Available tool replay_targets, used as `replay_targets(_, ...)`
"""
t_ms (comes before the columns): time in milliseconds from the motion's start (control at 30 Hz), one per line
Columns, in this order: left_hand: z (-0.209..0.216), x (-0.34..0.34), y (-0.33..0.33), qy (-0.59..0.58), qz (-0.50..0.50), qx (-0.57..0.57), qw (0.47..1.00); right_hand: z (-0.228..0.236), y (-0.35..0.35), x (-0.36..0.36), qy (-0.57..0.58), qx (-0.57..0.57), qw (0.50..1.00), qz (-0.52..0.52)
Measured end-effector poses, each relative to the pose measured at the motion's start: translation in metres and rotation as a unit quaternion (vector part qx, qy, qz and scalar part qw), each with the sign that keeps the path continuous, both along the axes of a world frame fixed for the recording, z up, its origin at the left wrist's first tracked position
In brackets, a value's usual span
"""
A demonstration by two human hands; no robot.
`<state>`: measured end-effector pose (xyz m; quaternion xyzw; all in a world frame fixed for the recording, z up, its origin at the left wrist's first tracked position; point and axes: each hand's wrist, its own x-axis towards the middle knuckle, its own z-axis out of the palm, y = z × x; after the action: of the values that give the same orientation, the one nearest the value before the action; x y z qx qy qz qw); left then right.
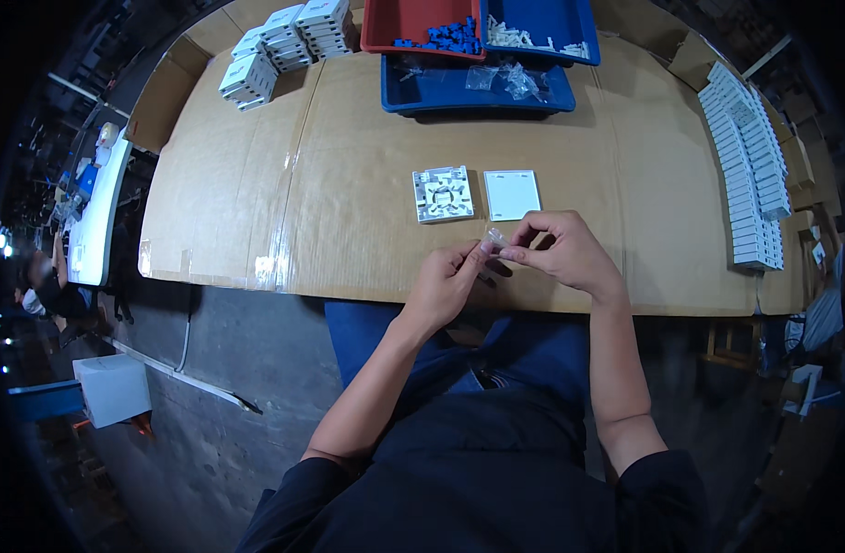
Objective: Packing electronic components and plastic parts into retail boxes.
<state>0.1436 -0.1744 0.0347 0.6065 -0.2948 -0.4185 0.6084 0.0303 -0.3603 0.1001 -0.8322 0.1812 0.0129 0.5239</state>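
My left hand [447, 279] and my right hand [570, 254] meet over the table's near edge. Both pinch a small clear plastic bag [497, 238] between thumb and fingers; what it contains, if anything, is too small to make out. Just beyond them lies an open white square plastic housing [443, 195] with a round moulded pattern inside. A flat white square cover [512, 196] rests to its right, close to my right hand. Neither hand touches the housing or the cover.
Cardboard covers the table [367, 166]. At the back stand a red bin [376, 32] with blue parts, a blue bin [584, 18] with white parts, and a lower blue tray [413, 97] with clear bags. White boxes [249, 80] are stacked far left, white housings [745, 175] at right.
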Motion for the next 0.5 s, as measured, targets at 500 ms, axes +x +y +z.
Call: replay_targets(500,0.011,-0.012,0.002,-0.097,0.137,-0.076,0.983,-0.027,0.023,-0.004,-0.219,0.191,0.954,-0.072)
